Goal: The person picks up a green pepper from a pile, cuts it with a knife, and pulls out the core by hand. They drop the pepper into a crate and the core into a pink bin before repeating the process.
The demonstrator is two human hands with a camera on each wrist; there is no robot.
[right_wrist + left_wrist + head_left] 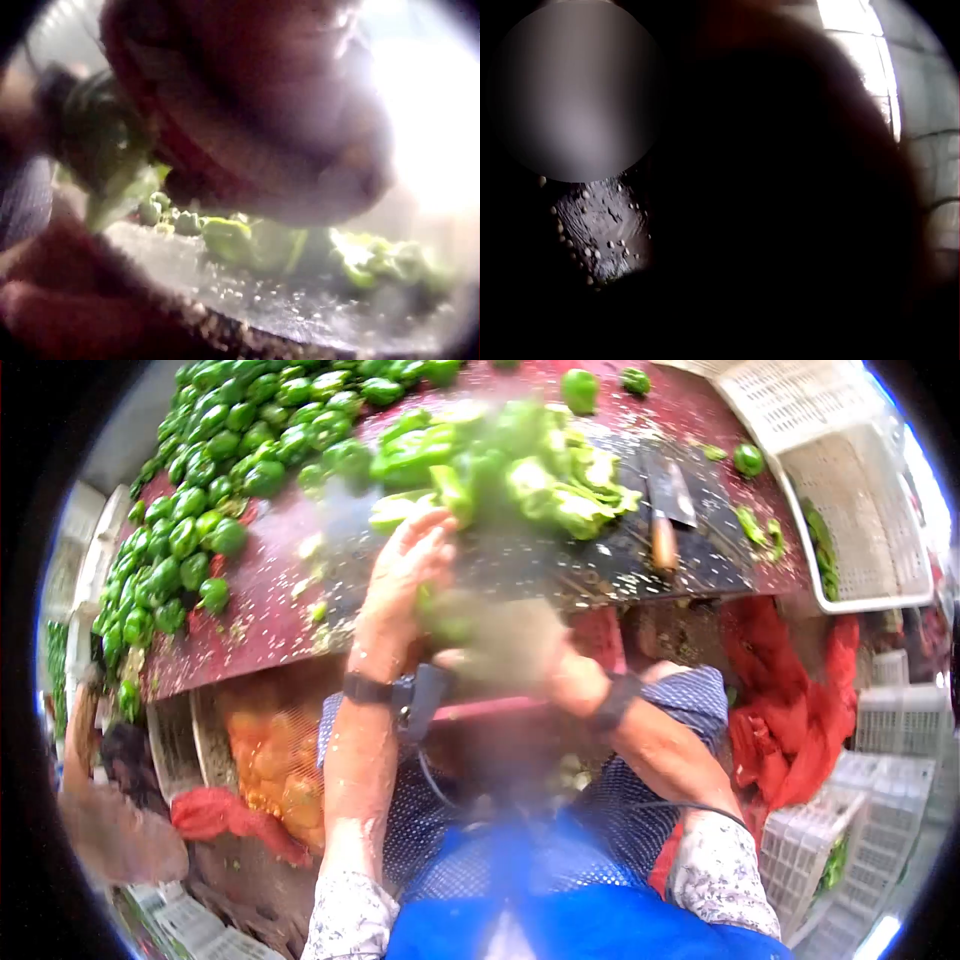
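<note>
In the head view my left hand [408, 572] is over the front of the dark cutting board [690, 555], its fingers loosely extended towards pale green pepper pieces [415, 455]. My right hand [535, 645] is by the board's front edge, largely veiled by a smear on the lens. A green pepper [105, 139] shows in the right wrist view, between the curled fingers [262, 142] and the flesh below. The same green shows as a blur between both hands in the head view. Cut pepper halves [575, 485] are heaped on the board. The left wrist view is mostly dark.
A knife [665, 525] with a wooden handle lies right of the pieces. Whole green peppers [230, 440] cover the table's left side. A white crate [860, 510] stands at the right edge. Below are red mesh cloth [790, 720] and an orange net sack [275, 760].
</note>
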